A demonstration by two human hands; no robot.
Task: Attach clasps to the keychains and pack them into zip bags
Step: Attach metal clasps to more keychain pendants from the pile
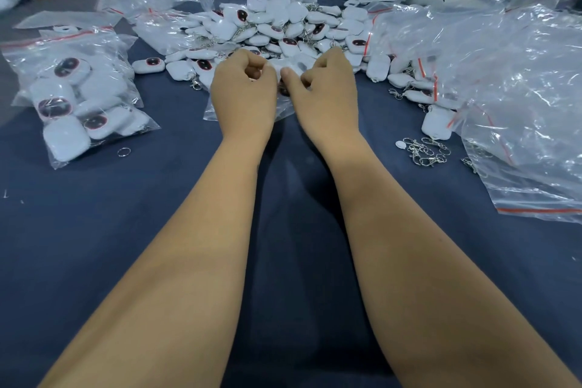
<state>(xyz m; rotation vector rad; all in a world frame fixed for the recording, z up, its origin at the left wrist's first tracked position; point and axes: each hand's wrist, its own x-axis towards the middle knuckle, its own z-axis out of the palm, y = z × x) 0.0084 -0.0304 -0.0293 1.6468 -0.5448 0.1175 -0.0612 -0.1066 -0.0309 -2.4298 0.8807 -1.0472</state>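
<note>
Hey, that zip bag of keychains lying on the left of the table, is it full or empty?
Full. The zip bag lies flat on the table, bulging with white keychains.

Both hands (283, 82) on zip bag (285, 109)

White cushion-shaped keychains (283, 25), some showing a dark red-rimmed oval, lie heaped at the middle of the worktop. A filled zip bag (78, 98) with a red seal strip lies flat to the left. Loose silver clasps (425, 151) cluster at the right, near empty zip bags (519, 104).
</note>
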